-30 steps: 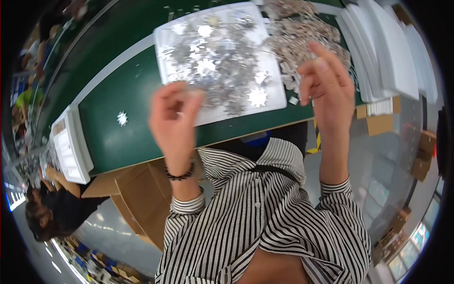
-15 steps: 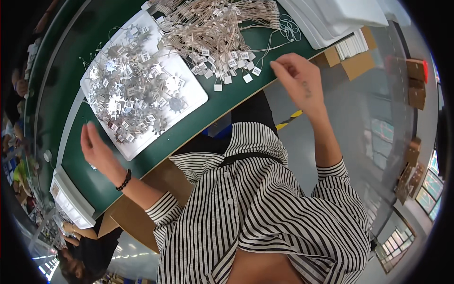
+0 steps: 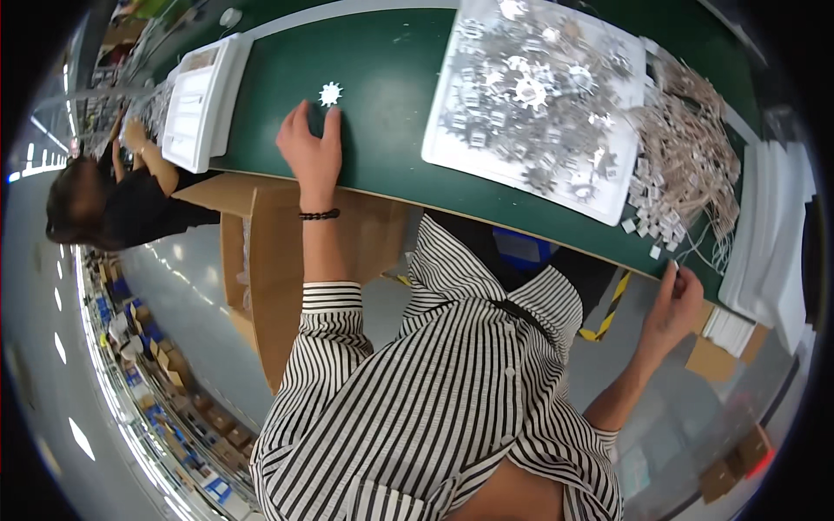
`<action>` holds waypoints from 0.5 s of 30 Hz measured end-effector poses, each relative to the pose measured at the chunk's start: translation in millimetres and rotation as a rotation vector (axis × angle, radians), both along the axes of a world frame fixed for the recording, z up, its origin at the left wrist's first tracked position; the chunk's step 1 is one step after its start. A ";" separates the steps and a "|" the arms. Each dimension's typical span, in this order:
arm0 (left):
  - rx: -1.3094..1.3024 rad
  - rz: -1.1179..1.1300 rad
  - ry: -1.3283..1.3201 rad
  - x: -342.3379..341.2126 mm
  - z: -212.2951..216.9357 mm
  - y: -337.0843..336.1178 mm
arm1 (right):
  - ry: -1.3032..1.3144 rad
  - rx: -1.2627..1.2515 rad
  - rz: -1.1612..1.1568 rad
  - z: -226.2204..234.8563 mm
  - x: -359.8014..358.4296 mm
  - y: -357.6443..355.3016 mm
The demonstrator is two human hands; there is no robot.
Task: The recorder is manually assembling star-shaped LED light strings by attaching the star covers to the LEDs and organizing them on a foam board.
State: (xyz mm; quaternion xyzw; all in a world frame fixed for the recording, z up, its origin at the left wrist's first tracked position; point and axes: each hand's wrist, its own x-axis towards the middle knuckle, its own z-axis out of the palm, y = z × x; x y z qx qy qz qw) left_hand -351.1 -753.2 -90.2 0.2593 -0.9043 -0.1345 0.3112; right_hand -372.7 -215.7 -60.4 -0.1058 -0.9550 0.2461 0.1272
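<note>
Fingers of the left hand are spread wide and flat on the dark green surface, holding nothing; the index tip sits just beside a small white star-shaped flat part, not quite touching as far as can be told. That part lies alone on the surface, near its near edge, between the white tray w/ raised rim at the left end and the big white flat tray to the right. A black bead bracelet circles the left wrist; striped black-and-white shirt sleeve below it.

Right hand is off the surface, at its near edge toward the right end, fingers loosely curled w/ thumb against them; can't tell if anything small is pinched there. It's just below a heap of small white tags on thin wires, which spills over the right side of the big tray & reaches the near edge.

The big tray is covered w/ many silvery star-shaped & square metal bits. At the right end, stacks of white sheets. Under the surface, an open brown cardboard box stands on the floor. At the far left another person in a dark top works w/ hands near the small tray.
</note>
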 end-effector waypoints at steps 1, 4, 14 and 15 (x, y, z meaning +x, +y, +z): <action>0.032 0.032 0.027 -1.2 4.6 -3.1 | 0.003 0.010 0.010 4.4 0.6 -3.6; -0.017 0.015 0.006 -17.9 5.6 -4.6 | 0.018 0.033 -0.020 11.3 5.0 -0.8; 0.322 -0.023 0.188 -18.0 27.3 19.9 | 0.160 -0.071 -0.069 10.1 10.3 -12.7; 0.415 -0.014 0.211 -21.4 31.5 33.5 | 0.142 -0.091 -0.098 10.7 13.1 -6.6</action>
